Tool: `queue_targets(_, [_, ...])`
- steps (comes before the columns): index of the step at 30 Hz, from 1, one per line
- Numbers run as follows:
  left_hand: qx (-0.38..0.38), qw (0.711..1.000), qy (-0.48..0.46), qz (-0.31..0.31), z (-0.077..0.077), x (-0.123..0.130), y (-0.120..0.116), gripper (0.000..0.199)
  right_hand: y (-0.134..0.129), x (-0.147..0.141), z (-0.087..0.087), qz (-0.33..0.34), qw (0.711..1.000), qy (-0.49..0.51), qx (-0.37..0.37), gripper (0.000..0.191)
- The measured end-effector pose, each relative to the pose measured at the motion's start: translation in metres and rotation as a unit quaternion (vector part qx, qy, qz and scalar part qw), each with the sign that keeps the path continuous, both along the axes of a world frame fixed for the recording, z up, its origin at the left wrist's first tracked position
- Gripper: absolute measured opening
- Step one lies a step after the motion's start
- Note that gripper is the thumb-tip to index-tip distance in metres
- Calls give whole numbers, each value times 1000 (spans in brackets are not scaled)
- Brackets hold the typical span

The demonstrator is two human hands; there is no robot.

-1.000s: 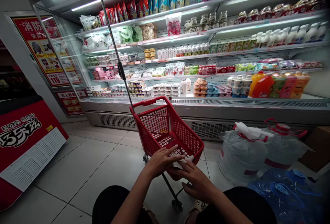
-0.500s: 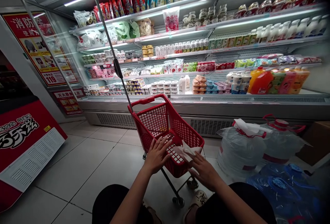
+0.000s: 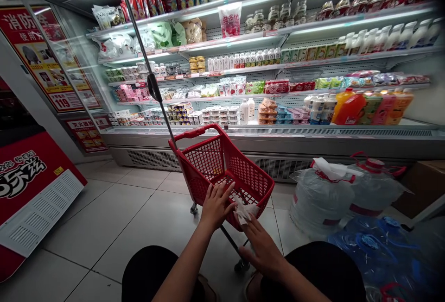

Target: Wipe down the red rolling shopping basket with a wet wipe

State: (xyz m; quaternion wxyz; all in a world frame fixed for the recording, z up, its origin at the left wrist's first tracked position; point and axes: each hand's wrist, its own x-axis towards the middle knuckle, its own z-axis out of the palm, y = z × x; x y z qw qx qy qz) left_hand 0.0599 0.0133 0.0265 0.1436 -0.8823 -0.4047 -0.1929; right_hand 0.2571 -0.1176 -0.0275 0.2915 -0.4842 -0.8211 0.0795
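Observation:
A red plastic shopping cart [image 3: 251, 177] stands in front of my knees, with its basket tilted towards the right in view. My left hand [image 3: 216, 207] rests on the near edge of the basket, fingers stretched out and holding nothing. A crumpled white tissue [image 3: 246, 210] lies against the near right rim. My right hand [image 3: 262, 246] has its fingertips on this tissue and presses it to the rim; part of the tissue is hidden by the fingers. A thin metal pole [image 3: 142, 45] rises from the cart's handle side.
Behind the cart runs a refrigerated shelf case [image 3: 215, 130] stocked with drinks and yogurts. Large clear water bottles [image 3: 323, 200] and blue water jugs [image 3: 368, 251] stand at right, near a cardboard box [image 3: 422, 186]. A red freezer [image 3: 59, 163] is at left.
My right hand has moved left along the rim with the tissue, closer to my left hand. The left hand stays on the basket edge. The view has shifted slightly.

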Motion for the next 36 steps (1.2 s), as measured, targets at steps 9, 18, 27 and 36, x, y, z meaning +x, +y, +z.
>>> queue_targets(9, [24, 999, -25, 41, -2, 24, -9, 73, 24, 59, -6, -117, 992, 44, -25, 78])
queue_targets(18, [20, 999, -28, 26, -7, 35, -17, 91, 18, 5, 9, -136, 990, 34, -24, 87])
queue_targets(27, [63, 995, -43, 61, 9, -40, 12, 76, 34, 55, 0, -212, 973, 15, -86, 81])
queue_targets(36, [39, 995, -61, 74, 3, -13, -3, 100, 56, -15, 18, -188, 981, -1, -39, 88])
